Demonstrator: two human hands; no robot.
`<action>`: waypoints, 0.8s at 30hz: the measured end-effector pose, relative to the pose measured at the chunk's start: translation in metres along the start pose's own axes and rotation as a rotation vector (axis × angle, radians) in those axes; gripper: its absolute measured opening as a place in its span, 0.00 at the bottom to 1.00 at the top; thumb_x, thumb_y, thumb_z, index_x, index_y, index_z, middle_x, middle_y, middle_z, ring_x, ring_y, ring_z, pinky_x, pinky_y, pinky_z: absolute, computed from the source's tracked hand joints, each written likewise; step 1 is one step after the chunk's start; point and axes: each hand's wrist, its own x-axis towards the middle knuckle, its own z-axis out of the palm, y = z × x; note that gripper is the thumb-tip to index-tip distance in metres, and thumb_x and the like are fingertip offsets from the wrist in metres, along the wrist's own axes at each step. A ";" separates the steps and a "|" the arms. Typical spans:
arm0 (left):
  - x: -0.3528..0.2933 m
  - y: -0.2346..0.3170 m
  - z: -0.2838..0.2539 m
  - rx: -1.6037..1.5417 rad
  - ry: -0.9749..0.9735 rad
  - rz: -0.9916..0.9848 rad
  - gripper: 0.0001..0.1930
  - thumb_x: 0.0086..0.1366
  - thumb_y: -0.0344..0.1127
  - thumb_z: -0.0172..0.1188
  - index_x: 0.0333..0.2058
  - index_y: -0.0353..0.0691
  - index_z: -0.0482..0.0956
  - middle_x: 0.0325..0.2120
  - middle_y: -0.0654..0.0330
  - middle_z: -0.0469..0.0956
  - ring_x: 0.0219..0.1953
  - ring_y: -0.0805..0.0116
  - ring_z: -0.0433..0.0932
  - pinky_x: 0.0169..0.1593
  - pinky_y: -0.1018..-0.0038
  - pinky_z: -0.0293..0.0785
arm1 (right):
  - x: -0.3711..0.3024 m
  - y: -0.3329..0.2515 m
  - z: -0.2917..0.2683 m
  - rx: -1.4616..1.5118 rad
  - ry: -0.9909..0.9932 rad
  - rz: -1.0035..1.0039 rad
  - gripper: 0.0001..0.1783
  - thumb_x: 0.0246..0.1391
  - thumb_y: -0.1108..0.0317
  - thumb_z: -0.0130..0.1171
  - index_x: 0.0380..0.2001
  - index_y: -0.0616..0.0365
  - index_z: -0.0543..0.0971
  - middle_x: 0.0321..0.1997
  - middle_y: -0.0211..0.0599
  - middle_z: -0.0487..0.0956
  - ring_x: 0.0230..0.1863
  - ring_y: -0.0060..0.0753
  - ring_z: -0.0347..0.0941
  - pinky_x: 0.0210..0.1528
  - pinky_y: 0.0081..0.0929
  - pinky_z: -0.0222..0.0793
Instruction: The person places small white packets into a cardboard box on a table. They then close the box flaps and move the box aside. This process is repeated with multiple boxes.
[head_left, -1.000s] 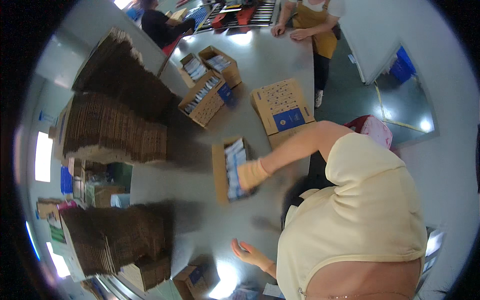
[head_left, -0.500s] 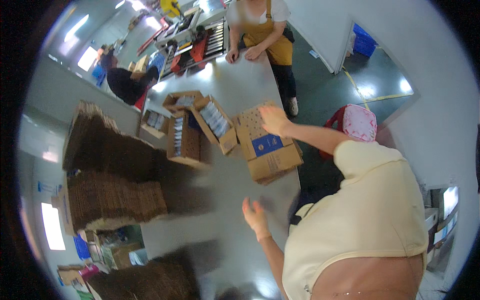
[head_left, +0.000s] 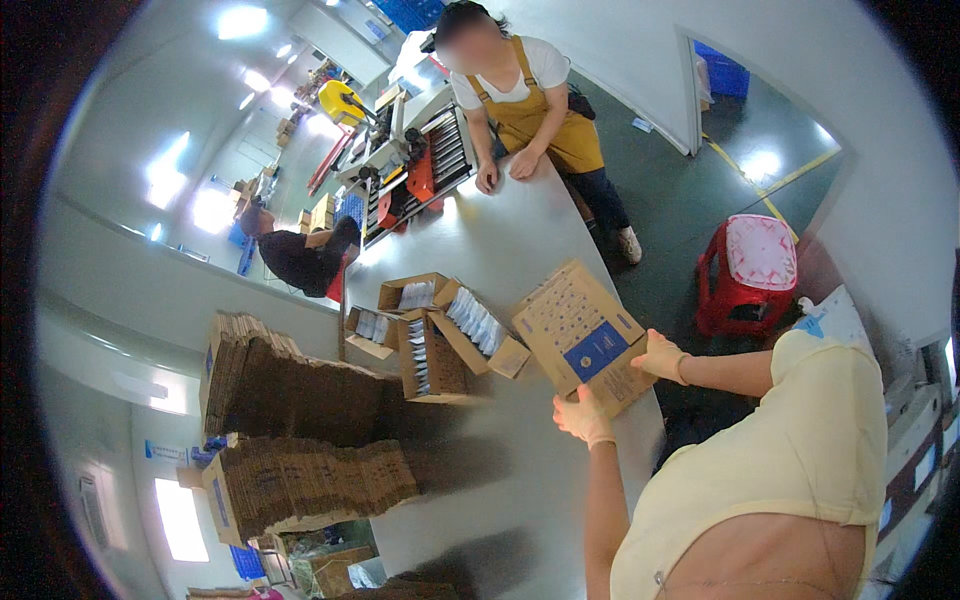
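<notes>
A flattened brown cardboard carton [head_left: 560,312] with a blue panel is between my hands, over the right edge of the grey table. My left hand [head_left: 585,416] grips its lower left edge, thumb on the upper face. On the opposite side, my right hand [head_left: 660,358] holds the right edge near the blue panel. The fingers beneath the carton are hidden, and I cannot tell whether more sheets lie under it. Just left of it stand several open cartons [head_left: 434,385] filled with rows of white-and-blue packets [head_left: 474,320].
Tall stacks of flattened cardboard [head_left: 310,480] line the table's left side. A person in yellow overalls [head_left: 545,115] leans on the far end of the table [head_left: 500,222], beside a roller conveyor machine [head_left: 420,165]. Another person in dark clothes [head_left: 300,255] sits beyond. A red stool [head_left: 735,300] stands at right.
My right hand has come back from the carton's far part to its right edge. My left hand has moved up from above the table onto the carton. The camera view has shifted.
</notes>
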 end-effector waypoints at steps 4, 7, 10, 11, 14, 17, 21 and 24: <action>-0.032 -0.036 -0.013 -0.788 -0.076 -0.076 0.26 0.57 0.42 0.61 0.48 0.30 0.68 0.43 0.50 0.72 0.43 0.54 0.74 0.45 0.61 0.73 | -0.033 0.007 0.005 -0.197 0.212 -0.265 0.48 0.45 0.49 0.63 0.61 0.68 0.55 0.63 0.55 0.59 0.66 0.51 0.54 0.67 0.38 0.51; -0.058 -0.030 -0.072 -1.256 -0.441 -0.262 0.25 0.64 0.55 0.49 0.51 0.44 0.70 0.44 0.61 0.74 0.41 0.57 0.76 0.45 0.62 0.75 | -0.025 0.014 0.010 -0.190 0.425 -0.776 0.49 0.38 0.48 0.68 0.59 0.64 0.59 0.55 0.56 0.65 0.59 0.53 0.61 0.62 0.42 0.56; -0.087 -0.049 -0.108 -1.461 -0.444 -0.257 0.32 0.66 0.58 0.42 0.61 0.43 0.58 0.56 0.55 0.64 0.55 0.54 0.68 0.51 0.54 0.71 | -0.081 -0.067 0.020 -0.136 -0.229 -0.887 0.43 0.44 0.47 0.66 0.58 0.62 0.63 0.54 0.53 0.70 0.56 0.47 0.67 0.58 0.38 0.61; -0.096 -0.063 -0.105 -1.449 -0.360 -0.221 0.32 0.66 0.58 0.42 0.62 0.43 0.56 0.57 0.55 0.62 0.55 0.53 0.67 0.52 0.53 0.70 | -0.083 -0.081 0.025 -0.135 -0.539 -0.825 0.41 0.47 0.46 0.63 0.57 0.61 0.65 0.55 0.51 0.72 0.55 0.44 0.69 0.56 0.36 0.63; -0.114 -0.180 -0.089 -1.429 -0.004 -0.313 0.33 0.66 0.58 0.43 0.62 0.42 0.55 0.60 0.54 0.58 0.57 0.52 0.66 0.52 0.52 0.70 | -0.084 -0.074 0.107 0.043 -0.773 -1.104 0.32 0.51 0.47 0.59 0.50 0.62 0.71 0.46 0.51 0.76 0.45 0.52 0.72 0.49 0.38 0.68; -0.156 -0.260 -0.076 -0.919 0.200 -0.368 0.32 0.66 0.57 0.44 0.60 0.41 0.58 0.58 0.53 0.62 0.53 0.53 0.69 0.49 0.54 0.72 | -0.096 -0.091 0.142 -0.691 -0.991 -1.055 0.26 0.53 0.47 0.56 0.40 0.62 0.77 0.46 0.52 0.76 0.46 0.54 0.72 0.50 0.37 0.68; -0.200 -0.306 -0.105 -0.486 0.406 -0.430 0.30 0.66 0.56 0.46 0.57 0.41 0.61 0.54 0.54 0.65 0.50 0.53 0.71 0.47 0.56 0.73 | -0.092 -0.055 0.196 -0.705 -0.839 -2.049 0.19 0.45 0.51 0.60 0.38 0.51 0.80 0.44 0.44 0.78 0.51 0.41 0.69 0.59 0.42 0.56; -0.209 -0.315 -0.118 -0.261 0.467 -0.400 0.28 0.65 0.56 0.48 0.55 0.41 0.64 0.51 0.54 0.67 0.47 0.53 0.72 0.46 0.57 0.73 | -0.083 -0.032 0.212 -1.040 -1.205 -2.095 0.17 0.46 0.51 0.58 0.35 0.51 0.79 0.39 0.34 0.78 0.50 0.39 0.69 0.64 0.44 0.48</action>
